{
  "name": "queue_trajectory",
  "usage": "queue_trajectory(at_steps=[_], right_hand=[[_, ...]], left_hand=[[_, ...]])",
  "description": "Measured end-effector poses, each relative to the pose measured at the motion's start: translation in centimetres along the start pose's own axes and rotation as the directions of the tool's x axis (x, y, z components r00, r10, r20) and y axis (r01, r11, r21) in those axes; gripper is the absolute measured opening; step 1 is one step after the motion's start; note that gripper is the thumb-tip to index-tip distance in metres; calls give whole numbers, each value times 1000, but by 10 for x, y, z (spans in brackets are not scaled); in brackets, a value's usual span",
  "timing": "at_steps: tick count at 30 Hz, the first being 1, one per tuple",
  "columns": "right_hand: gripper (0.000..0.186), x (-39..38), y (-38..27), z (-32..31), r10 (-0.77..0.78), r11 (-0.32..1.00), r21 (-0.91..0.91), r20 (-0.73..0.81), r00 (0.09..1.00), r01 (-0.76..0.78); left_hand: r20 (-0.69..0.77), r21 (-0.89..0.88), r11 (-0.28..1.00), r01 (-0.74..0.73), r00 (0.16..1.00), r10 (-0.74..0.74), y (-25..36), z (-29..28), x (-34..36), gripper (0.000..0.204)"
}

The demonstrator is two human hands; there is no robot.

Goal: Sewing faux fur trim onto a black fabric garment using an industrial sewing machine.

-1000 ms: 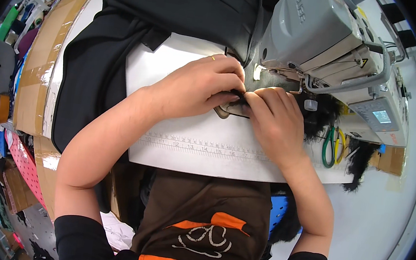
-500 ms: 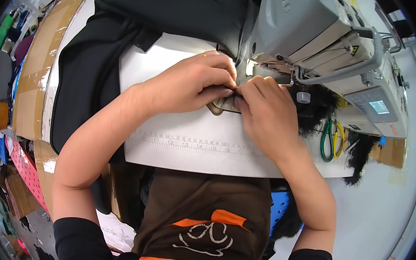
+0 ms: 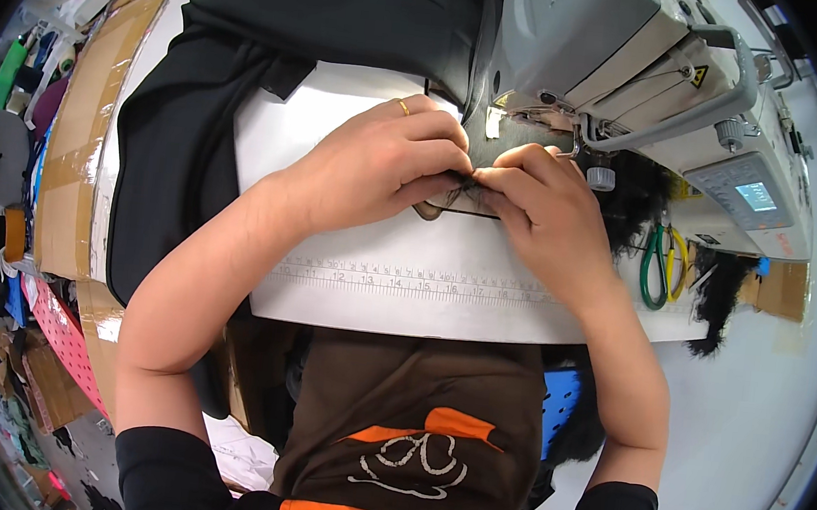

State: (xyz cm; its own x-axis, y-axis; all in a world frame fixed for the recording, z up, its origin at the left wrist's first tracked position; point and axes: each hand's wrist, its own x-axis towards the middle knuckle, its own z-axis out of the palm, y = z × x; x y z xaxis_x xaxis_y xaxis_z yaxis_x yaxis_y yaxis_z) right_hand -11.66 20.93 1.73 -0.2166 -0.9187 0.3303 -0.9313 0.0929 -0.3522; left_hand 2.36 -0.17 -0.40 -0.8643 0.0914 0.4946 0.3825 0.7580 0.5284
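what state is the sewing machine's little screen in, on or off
On: the little screen on the sewing machine glows pale blue against its grey panel.

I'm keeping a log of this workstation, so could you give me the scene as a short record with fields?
Left hand: fingers pinched on dark fuzzy material; gold-coloured ring worn
Right hand: fingers pinched on the same material, close beside the left
Machine: grey-and-white sewing machine, lit screen
Surface: white table, ruler scale along the near edge
Cloth: black fabric, left and far side
Tool: green-and-yellow handles, right of right hand
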Motion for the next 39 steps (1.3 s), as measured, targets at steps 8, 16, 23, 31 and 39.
queue_trajectory(at_steps=[8,16,23,31,39], right_hand=[[23,-3,0,5,-121,984,-137,-19,993,117],[26,-3,-4,4,-171,950,-262,27,985,172],[28,-11,1,5,-200,957,-231,-92,975,175],[32,-12,5,5,-315,916,-284,-67,947,285],[30,-21,10,-2,-258,951,-190,-46,965,245]], left_hand=[[-8,205,974,-91,995,95,5,3,1,20],[-22,190,978,-89,995,95,3,5,0,22],[15,353,919,-176,983,182,12,3,3,24],[43,364,912,-186,982,184,18,5,2,24],[54,346,919,-189,982,181,17,4,1,27]])
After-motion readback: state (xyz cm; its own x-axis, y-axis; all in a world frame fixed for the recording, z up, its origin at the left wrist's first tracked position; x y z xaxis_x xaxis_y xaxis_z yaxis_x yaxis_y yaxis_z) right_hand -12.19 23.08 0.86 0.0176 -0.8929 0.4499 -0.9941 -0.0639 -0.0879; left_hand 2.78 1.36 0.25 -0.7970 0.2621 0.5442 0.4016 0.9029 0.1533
